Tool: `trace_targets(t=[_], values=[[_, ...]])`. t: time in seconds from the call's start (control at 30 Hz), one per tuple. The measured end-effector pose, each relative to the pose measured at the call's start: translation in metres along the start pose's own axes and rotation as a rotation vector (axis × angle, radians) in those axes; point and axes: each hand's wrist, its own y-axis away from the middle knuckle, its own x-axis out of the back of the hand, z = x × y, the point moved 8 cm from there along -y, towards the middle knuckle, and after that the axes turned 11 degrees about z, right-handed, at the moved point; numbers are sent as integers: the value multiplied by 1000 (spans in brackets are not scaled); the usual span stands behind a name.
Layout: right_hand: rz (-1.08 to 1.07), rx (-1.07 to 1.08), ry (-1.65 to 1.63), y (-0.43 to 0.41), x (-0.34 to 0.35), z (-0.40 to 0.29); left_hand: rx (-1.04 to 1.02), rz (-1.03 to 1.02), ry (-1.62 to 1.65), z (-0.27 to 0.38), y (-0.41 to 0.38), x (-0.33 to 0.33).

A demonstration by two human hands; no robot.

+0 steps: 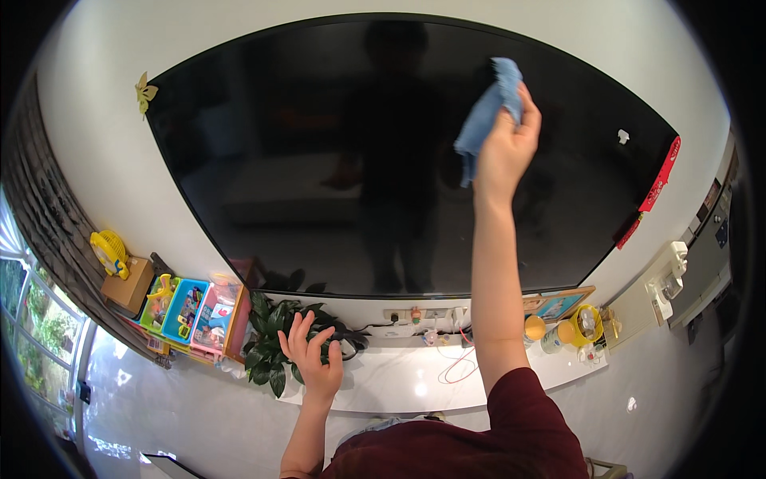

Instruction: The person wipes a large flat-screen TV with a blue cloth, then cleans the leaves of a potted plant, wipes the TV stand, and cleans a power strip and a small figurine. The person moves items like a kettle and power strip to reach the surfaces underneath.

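Note:
A large wall-mounted television (287, 161) with a dark, reflective screen spans the wall before me. My right hand (511, 146) is raised in front of its upper right part, gripping a light blue cloth (483, 123). The cloth hangs down to the left of my fingers and seems to lie against the screen. Lower left, my left hand (312, 353) is held up with its fingers spread and nothing in it. Behind that hand are the leaves of a green potted plant (266, 341); whether they touch cannot be told.
Below the television runs a white marble-look cabinet top (407, 383) with a red cable (458, 368), jars (556, 336) and a yellow basket (586, 325). Colourful toy bins (185, 311) and a yellow fan (109, 248) stand left. A red decoration (660, 176) hangs at the screen's right edge.

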Motion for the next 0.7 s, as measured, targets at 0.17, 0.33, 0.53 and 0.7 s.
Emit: trace_targets(t=[0.17,0.33,0.53,0.7], values=[[-260,164,27,77,-99,-12,13,39,-45,-4,4,20],[-551,150,59,199,-176,-18,83,119,-121,-27,12,55],[-1179,-632,76,403,-167,76,124,165,-112,-36,17,75],[-1248,-1449,-157,498,-65,18,116,282,-128,-52,25,109]])
